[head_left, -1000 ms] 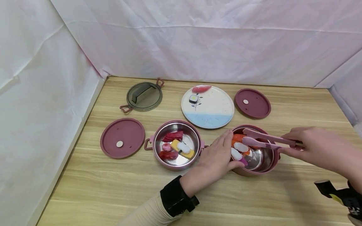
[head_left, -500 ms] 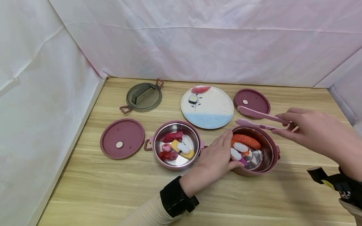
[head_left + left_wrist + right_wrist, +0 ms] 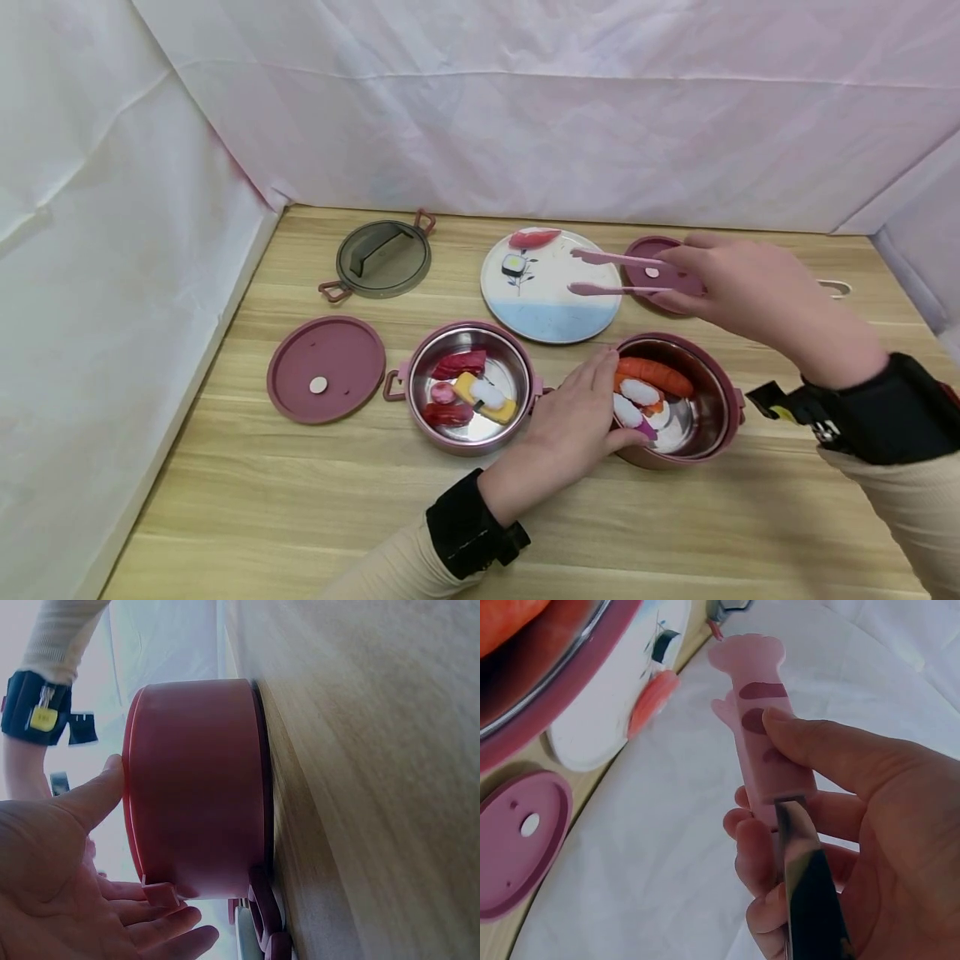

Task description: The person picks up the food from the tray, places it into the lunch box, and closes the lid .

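In the head view my left hand (image 3: 573,412) rests against the left side of the deep maroon pot (image 3: 720,437), fingers at its rim. The left wrist view has the thumb at the rim and the other fingers stretched out past the clip. Toy foods lie inside: an orange shrimp-like piece (image 3: 656,375) and white-rice sushi (image 3: 640,392). My right hand (image 3: 750,292) holds pink tongs (image 3: 600,289), pinched between thumb and fingers. The tongs' arms are apart with nothing between them, over the round plate (image 3: 555,321), which bears red-topped sushi (image 3: 534,237) and a sushi roll (image 3: 513,265).
A shallower pot (image 3: 468,446) with several toy foods stands left of my left hand. One maroon lid (image 3: 326,367) lies at the left, another (image 3: 652,246) behind the deep pot, partly covered by my right hand. At the back left is a dark handled lid (image 3: 386,267).
My right hand has lifted the tongs out of the deep pot and carried them back and left, over the plate. The left hand stays at the pot.
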Tool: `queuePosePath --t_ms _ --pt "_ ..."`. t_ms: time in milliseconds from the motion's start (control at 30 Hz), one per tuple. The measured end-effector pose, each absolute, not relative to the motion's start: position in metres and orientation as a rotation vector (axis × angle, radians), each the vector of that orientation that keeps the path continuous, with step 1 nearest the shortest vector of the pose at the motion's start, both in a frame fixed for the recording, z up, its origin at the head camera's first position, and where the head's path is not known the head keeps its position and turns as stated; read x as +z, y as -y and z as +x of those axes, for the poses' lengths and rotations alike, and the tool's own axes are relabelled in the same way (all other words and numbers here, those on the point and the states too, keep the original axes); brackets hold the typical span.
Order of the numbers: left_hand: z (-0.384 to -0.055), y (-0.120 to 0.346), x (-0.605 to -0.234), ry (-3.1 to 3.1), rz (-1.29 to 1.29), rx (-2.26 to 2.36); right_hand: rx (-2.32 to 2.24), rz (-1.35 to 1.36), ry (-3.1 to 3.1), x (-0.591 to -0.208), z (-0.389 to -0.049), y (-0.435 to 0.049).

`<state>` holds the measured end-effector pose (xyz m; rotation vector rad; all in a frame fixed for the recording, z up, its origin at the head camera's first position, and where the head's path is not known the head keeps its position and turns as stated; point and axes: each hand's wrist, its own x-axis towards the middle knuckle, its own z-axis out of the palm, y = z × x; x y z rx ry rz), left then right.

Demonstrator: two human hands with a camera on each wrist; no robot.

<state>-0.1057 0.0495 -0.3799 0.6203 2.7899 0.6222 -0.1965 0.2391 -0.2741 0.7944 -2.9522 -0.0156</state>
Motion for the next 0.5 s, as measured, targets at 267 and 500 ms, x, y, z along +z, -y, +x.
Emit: queuePosePath --t_ms 267,500 --pt "-0.105 -0.05 -0.38 -2.791 0.613 0.619 0.011 0.858 3.035 -0.276 -0.226 -0.212" --pt "-0.106 -0.05 -0.38 -2.803 0.624 0.612 -0.045 0.897 3.079 -0.284 -0.246 -0.199"
